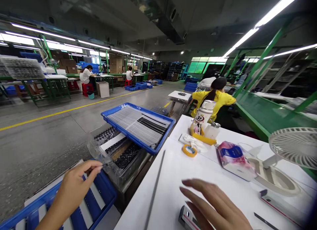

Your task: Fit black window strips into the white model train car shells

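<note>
Pinching clear plastic sheet, left hand, blue tray of black-and-silver strips

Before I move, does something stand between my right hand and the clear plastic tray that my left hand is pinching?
Yes: a long thin grey bar lies on the white table, between your right hand and the clear plastic tray, near the table's edge.

We are counting one left hand and one right hand of our own, and two blue trays: one upper tray and one lower tray. We are also finding one flask, one tape roll, one tissue pack and one fan, and we are seeing three seated co-workers.
</note>
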Demonstrator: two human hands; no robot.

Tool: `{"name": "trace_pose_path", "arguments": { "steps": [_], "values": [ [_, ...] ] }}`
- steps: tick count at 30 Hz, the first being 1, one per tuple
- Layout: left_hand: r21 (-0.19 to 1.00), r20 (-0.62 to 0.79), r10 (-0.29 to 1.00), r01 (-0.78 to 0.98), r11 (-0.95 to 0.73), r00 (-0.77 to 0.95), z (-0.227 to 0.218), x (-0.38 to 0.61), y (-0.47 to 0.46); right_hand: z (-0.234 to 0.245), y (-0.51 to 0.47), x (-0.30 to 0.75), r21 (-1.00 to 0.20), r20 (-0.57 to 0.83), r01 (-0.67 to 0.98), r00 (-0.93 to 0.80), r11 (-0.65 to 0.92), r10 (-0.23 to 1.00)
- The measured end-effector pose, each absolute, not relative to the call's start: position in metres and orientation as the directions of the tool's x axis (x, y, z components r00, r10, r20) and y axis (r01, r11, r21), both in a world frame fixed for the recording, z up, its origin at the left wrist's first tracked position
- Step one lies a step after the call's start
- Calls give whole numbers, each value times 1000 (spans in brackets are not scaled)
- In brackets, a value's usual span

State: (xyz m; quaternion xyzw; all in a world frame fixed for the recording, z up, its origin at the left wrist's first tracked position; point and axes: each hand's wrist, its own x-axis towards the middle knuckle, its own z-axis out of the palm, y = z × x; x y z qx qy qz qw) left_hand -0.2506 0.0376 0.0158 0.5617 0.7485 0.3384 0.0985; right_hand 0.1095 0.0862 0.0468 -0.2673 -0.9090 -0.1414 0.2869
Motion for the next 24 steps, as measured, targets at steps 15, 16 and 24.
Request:
{"name": "trace_pose_path", "arguments": {
  "steps": [15, 16, 24],
  "values": [
    [762, -109, 994, -640, 102, 29, 48, -70, 7, 76, 23, 122, -22, 621, 665, -576, 747, 531],
    [734, -121, 992, -669, 117, 42, 46, -62, 7, 74, 21, 126, -38, 620, 675, -562, 737, 547],
    [705, -152, 988, -704, 83, -35, 44, -33, 8, 57, 2, 142, -169, 578, 733, -468, 659, 669]
  ]
}}
